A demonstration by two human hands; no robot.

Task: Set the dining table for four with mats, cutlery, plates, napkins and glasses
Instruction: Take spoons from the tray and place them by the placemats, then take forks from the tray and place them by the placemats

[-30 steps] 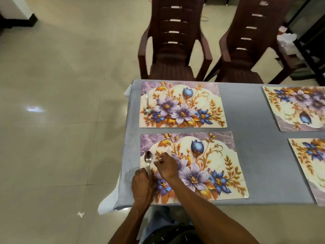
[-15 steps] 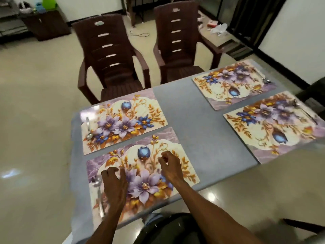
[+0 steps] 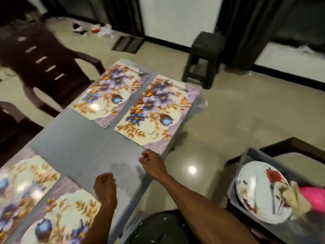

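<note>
From the head camera, blurred by motion, both hands hang over the grey table (image 3: 82,147) with nothing in them. The left hand (image 3: 105,186) has its fingers curled loosely into the palm above bare tabletop, just right of the nearest mat (image 3: 58,215). The right hand (image 3: 152,163) reaches further out by the table's right edge, fingers bent and thumb near the forefinger, holding nothing that can be made out.

Beyond the right hand lies a floral mat (image 3: 154,113), its near corner just ahead of the fingertips; a second mat (image 3: 109,94) lies beside it to the left. Each has a spoon at its far end (image 3: 169,82) (image 3: 140,73). Left of the left hand sits a fourth mat (image 3: 22,180).

Well to the right of the right hand, off the table, a grey bin (image 3: 249,161) holds plates (image 3: 258,191) and a pink object (image 3: 313,198). Open floor separates table and bin. A dark stool (image 3: 204,57) stands past the table's far end, brown chairs (image 3: 40,62) along its left side.
</note>
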